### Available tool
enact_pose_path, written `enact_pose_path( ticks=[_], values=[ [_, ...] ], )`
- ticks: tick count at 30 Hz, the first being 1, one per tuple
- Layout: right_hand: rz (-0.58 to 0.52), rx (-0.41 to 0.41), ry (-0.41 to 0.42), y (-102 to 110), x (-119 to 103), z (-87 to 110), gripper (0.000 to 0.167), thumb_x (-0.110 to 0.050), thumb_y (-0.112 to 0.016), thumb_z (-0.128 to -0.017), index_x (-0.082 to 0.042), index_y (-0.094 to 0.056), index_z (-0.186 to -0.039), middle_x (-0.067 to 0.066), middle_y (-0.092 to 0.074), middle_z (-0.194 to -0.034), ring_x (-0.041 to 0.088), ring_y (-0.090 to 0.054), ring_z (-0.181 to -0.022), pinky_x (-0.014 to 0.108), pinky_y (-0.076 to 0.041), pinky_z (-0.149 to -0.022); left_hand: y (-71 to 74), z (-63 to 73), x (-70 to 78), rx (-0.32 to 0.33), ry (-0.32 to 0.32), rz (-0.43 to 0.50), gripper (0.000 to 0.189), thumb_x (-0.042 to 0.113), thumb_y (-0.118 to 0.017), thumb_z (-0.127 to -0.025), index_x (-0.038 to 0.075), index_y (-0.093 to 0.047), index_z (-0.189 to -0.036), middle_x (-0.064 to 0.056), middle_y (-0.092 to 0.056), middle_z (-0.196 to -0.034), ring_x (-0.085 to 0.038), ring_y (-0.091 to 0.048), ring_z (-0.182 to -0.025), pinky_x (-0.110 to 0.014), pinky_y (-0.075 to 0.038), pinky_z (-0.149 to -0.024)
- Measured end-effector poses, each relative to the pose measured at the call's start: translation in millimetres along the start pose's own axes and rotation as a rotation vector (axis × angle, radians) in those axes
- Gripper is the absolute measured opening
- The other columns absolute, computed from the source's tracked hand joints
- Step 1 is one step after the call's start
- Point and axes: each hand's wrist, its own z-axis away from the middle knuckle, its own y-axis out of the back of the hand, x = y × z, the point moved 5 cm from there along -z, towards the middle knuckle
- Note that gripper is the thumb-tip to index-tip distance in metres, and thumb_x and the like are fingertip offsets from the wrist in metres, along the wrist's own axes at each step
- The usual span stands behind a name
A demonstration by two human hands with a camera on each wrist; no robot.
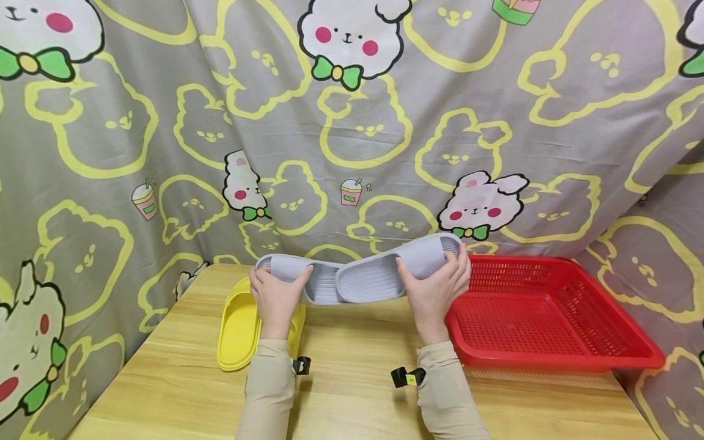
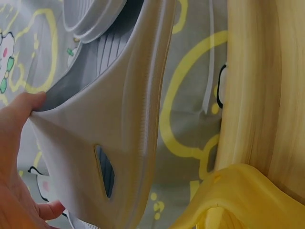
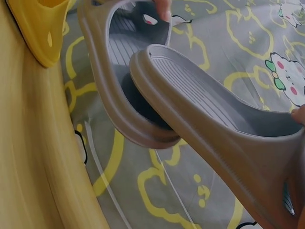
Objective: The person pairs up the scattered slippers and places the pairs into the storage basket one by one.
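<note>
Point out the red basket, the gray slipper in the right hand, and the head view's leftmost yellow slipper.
Red basket [image 1: 517,321]: head view, mesh floor.
Gray slipper [image 1: 422,256]: head view, strap.
Yellow slipper [image 1: 239,330]: head view, footbed.

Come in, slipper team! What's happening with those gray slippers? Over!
Left hand grips one gray slipper, right hand the other slipper. Both held above the table, heels overlapping. Nothing seems in the way; yellow slippers, red basket nearby.

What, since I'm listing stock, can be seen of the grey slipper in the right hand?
The grey slipper is a rubbery-looking slide with a ribbed footbed, open toe and broad strap with a cut-out. The right hand grips it around the strap, off the table. It tilts, toe end higher, and its heel overlaps that of the other grey slipper, apparently touching.
</note>
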Motion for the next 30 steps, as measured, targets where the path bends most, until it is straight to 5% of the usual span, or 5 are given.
enact_pose_path(
  ticks=[30],
  values=[
    [-0.034, -0.005, 0.059, -2.6, -15.7, 8.6, 0.084, -0.052, -0.082, -0.068, 0.002, -0.042, -0.118, 0.017, -0.033, -0.153, 0.034, -0.025, -0.141, 0.057, -0.018, -0.111, -6.6, 1.5, -0.4, -0.056, 0.007, -0.028, 0.108, 0.077, -0.069, -0.065, -0.004, -0.043, -0.131, -0.027, -0.022, -0.153, -0.047, -0.028, -0.133, -0.055, -0.037, -0.103]
  ],
)
